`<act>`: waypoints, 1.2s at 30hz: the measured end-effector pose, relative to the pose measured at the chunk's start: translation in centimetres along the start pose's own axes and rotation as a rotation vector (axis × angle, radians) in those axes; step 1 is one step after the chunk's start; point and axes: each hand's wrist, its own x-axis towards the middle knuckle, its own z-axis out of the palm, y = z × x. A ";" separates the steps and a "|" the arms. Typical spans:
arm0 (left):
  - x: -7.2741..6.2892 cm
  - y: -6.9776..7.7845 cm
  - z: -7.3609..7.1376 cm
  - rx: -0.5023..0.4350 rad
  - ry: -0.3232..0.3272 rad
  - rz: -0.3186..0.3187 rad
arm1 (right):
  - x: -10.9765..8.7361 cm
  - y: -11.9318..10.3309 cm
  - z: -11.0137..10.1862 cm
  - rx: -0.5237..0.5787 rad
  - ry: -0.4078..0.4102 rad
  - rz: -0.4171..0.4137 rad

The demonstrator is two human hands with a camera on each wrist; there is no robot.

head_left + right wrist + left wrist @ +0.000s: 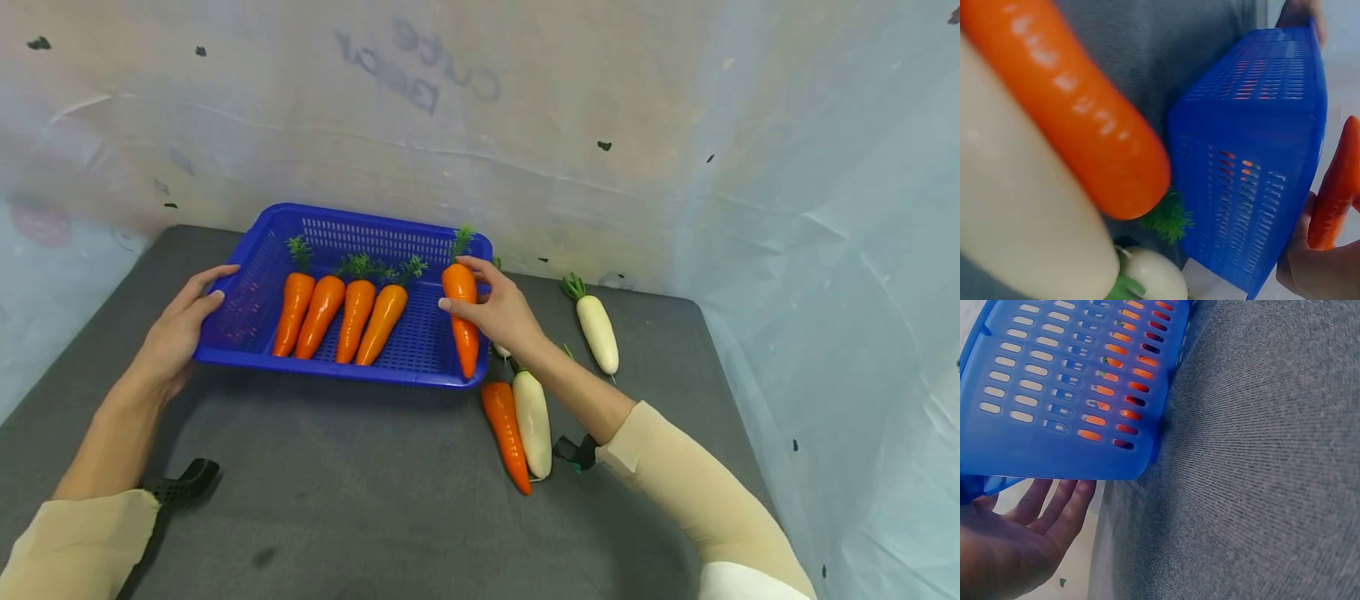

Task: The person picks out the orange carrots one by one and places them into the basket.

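Note:
A blue perforated basket (pixel 300 367) stands on the dark table, several orange carrots (pixel 321 317) lying side by side in its left and middle part. My left hand (pixel 174 329) holds the basket's left end at the rim; its fingers (pixel 1069 512) reach against the end wall in the left wrist view. Over the basket's right end, my right hand (pixel 506 312) pinches another carrot (pixel 463 333) between thumb and fingers, its green top upward and its tip toward me. In the right wrist view that carrot (pixel 1338 187) shows above the rim.
Right of the basket, a carrot (pixel 506 433) lies against a white radish (pixel 532 425). Another white radish (pixel 597 333) lies farther right; one more (pixel 1154 275) is partly hidden near the basket. Pale sheeting (pixel 600 83) hangs behind the table (pixel 337 483) and at its sides.

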 end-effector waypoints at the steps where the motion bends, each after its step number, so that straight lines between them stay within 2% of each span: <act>1: 0.0 0.0 0.0 -0.008 -0.001 0.000 | 0.2 -0.1 0.1 0.007 -0.001 0.011; 7: 0.2 0.1 0.0 -0.038 -0.005 0.006 | 1.4 -0.8 1.0 0.043 -0.032 0.036; 13: 0.2 0.0 -0.1 -0.059 -0.003 -0.003 | 2.9 -1.4 2.7 0.075 -0.075 0.037; 20: 0.2 -0.1 -0.2 -0.013 -0.010 0.020 | 4.8 -0.7 4.9 0.204 -0.038 0.098; 28: 0.0 -0.2 -0.1 -0.019 -0.018 0.013 | 5.8 0.0 6.4 0.153 0.013 0.170; 36: 0.0 -0.2 0.0 -0.028 -0.025 0.015 | 6.2 0.2 6.8 0.160 -0.020 0.286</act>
